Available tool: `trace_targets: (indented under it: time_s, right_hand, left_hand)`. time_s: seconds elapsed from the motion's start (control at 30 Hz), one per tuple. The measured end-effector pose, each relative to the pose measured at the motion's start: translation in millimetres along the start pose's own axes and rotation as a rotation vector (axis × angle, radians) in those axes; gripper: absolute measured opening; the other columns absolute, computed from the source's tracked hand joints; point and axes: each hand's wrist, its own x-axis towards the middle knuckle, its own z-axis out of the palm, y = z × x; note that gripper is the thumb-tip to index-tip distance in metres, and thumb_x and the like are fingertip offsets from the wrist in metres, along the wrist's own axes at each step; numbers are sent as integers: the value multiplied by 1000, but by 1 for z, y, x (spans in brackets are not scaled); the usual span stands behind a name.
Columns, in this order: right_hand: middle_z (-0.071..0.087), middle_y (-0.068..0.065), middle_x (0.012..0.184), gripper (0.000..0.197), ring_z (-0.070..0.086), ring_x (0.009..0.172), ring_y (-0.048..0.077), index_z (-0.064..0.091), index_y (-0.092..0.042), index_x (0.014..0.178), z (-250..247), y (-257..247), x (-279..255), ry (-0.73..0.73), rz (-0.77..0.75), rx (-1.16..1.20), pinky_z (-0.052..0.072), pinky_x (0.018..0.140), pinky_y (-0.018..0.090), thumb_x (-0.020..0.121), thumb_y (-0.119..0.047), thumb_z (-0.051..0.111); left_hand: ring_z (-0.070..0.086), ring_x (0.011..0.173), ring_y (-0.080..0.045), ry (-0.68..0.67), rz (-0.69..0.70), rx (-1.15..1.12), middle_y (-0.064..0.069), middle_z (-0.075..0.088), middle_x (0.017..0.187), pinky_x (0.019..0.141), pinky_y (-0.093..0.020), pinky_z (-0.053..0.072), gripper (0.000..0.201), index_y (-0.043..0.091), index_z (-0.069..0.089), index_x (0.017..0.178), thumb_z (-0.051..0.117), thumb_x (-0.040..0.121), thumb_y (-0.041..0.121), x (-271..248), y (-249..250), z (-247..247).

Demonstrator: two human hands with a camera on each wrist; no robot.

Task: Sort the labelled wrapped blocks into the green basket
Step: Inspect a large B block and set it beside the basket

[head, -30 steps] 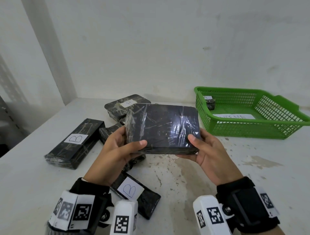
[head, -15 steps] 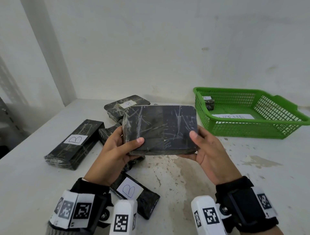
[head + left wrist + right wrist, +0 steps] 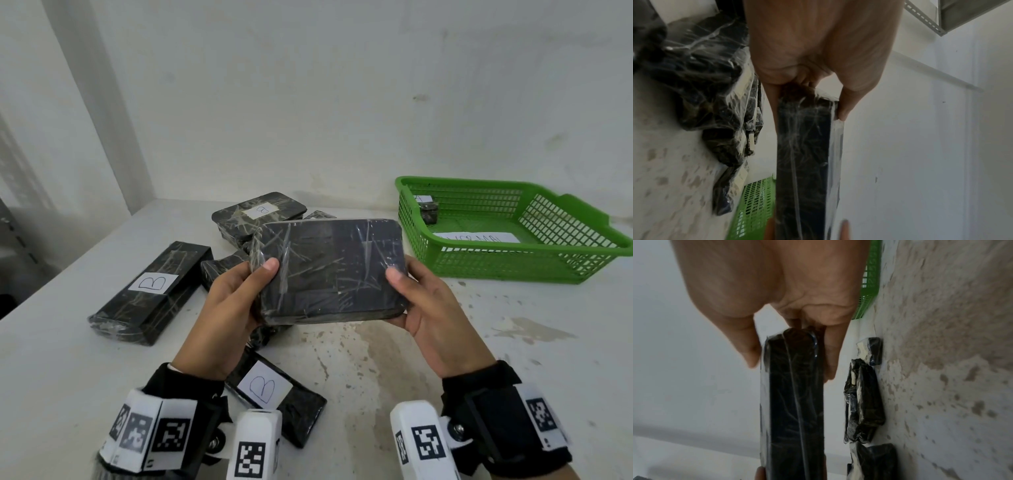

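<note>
1. We pinched the left edge of a flat black wrapped block (image 3: 330, 270) with our left hand (image 3: 226, 308), thumb on its upper face and fingers curled beneath.
2. Our right hand (image 3: 433, 315) gripped the block's right edge the same way, thumb on top near the corner, fingers under it.
3. The block sat lifted off the table (image 3: 376, 359) in the middle of the head view, tilted so its top face turned toward us; that face showed no label.
4. Both wrist views showed the block edge-on, each thumb and the fingers clamping opposite faces.
5. Behind and below the block, a pile of other wrapped blocks lay on the table: one at upper centre with a white label (image 3: 262, 210), a long one at left marked "B" (image 3: 152, 291), and another "B" block (image 3: 274, 394) at lower centre, partly under our left wrist.
6. The green basket (image 3: 507, 257) stood at the right of the frame, well apart from our hands. It held a small dark wrapped block (image 3: 428, 209) in its far left corner and a white paper sheet (image 3: 474, 237) on its floor.
</note>
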Motion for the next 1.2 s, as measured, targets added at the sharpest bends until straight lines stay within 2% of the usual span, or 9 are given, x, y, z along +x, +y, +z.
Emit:
trace_targets:
  time_s: [0.13,0.23,0.4,0.57,0.7,0.87,0.93,1.1,1.2]
  right_hand:
    - [68,12,123,80,66,113,25,58,-9,129,-1,0,-1,33,-37,-11,55,91,41,71,-61,74]
    - [73,8,113,60,71,99,17,63,-10,122,0,0,1,41,-47,8,58,76,27,73,-43,68]
    - [74,6,110,52,71,96,16,63,-11,118,0,-1,-2,-4,-32,-12,57,74,26,72,-36,67]
    - [75,6,106,43,72,92,17,63,-11,117,3,1,-3,-37,37,-50,58,71,25,80,-32,68]
    - [71,11,115,77,69,104,24,59,-6,125,3,1,-2,12,2,-98,58,87,34,72,-61,73]
    - [75,3,94,39,71,83,13,65,-10,110,0,-1,-2,36,26,-58,56,67,21,80,-35,60]
    - [75,3,95,38,71,84,12,65,-10,109,0,0,-3,43,19,-80,56,68,20,80,-34,61]
    - [75,4,97,44,71,84,12,65,-8,112,4,2,-2,83,39,-101,56,69,20,78,-36,62]
    - [75,4,98,54,71,88,17,64,-10,113,5,1,-3,93,29,-132,57,73,24,78,-50,65]
  left_hand:
    - [74,82,-18,-32,-19,-20,-12,76,98,63,-25,59,30,3,67,108,68,86,23,0,1,0]
    - [73,87,-20,-56,-26,-29,-14,74,104,66,-27,59,37,4,67,110,63,79,25,-2,1,-1]
    - [68,108,-28,-34,-26,12,-14,70,119,89,-42,57,65,7,61,126,68,78,51,-4,1,3]
    - [74,89,-22,52,-30,20,-13,76,100,74,-29,61,44,5,69,106,58,81,39,-3,4,4]
    - [73,75,-18,18,-53,43,-11,76,88,63,-26,59,38,5,69,98,58,81,36,-5,4,5]
    - [73,84,-23,21,-66,24,-16,75,98,70,-28,60,44,3,68,103,67,84,42,-6,2,7]
    - [73,88,-26,3,-84,10,-16,75,101,74,-32,60,49,3,67,108,67,83,45,-6,2,8]
    - [74,79,-20,28,-76,-1,-12,76,95,63,-25,58,36,5,67,103,65,76,28,-4,-3,9]
    - [74,81,-20,20,-65,0,-12,76,95,63,-25,58,34,5,67,104,64,78,26,-5,-2,10]
